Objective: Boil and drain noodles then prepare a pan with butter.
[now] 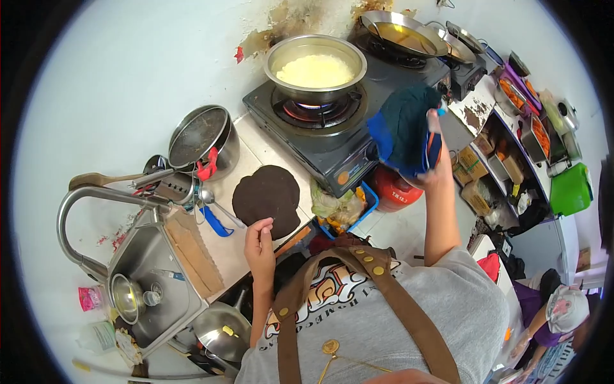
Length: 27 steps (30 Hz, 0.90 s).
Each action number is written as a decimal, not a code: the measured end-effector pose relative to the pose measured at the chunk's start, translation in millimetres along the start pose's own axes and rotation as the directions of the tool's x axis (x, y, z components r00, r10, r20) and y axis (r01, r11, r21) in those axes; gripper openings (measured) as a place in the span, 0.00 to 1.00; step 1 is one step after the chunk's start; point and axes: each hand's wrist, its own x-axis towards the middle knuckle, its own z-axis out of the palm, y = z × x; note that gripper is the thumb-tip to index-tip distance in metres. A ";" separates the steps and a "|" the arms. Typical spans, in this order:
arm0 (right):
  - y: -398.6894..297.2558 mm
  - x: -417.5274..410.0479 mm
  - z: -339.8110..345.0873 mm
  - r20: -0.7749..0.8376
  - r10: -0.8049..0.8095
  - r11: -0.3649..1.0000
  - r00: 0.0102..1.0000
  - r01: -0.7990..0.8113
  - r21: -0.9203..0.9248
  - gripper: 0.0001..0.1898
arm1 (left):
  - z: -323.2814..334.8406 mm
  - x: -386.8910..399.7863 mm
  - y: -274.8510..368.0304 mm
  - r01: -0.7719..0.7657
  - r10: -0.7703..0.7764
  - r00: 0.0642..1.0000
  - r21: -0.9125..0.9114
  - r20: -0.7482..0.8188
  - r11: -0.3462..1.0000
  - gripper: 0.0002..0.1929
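Note:
A teal and blue cloth [403,129] is in my right hand [434,158], raised beside the front of a black gas stove [321,149]. My left hand [259,242] has its fingers curled together by the edge of a dark brown round-lobed mat [264,197] on the counter. Nothing shows in its fingers. A steel bowl [316,89] with pale yellow food [316,70] in it rests on the near burner, over a lit flame. Left of the mat are a steel pot [230,139], a blue-handled tool [214,222] and a metal spoon [207,197].
A steel sink [158,317] with a curved faucet [72,201] is at left. A wok of oil [403,36] stands on the stove's far side. Below are a blue basket [369,204] of scraps and a red gas cylinder [398,192]. Another person [551,317] is at lower right.

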 end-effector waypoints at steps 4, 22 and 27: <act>-38.0 72.6 -35.9 -0.154 -0.288 0.855 0.945 0.181 -0.486 0.21 | 8.5 0.4 5.0 -0.007 0.007 1.000 0.008 0.010 1.000 0.08; -41.4 53.2 -111.1 0.057 -0.535 0.844 0.843 0.535 0.011 0.29 | 213.3 80.2 61.9 -0.938 0.623 0.308 0.339 0.718 0.073 0.13; -36.4 17.7 -123.8 -0.061 -0.447 0.811 0.892 0.433 0.394 0.22 | 249.5 82.7 58.2 -0.905 0.574 0.366 0.423 0.732 0.039 0.09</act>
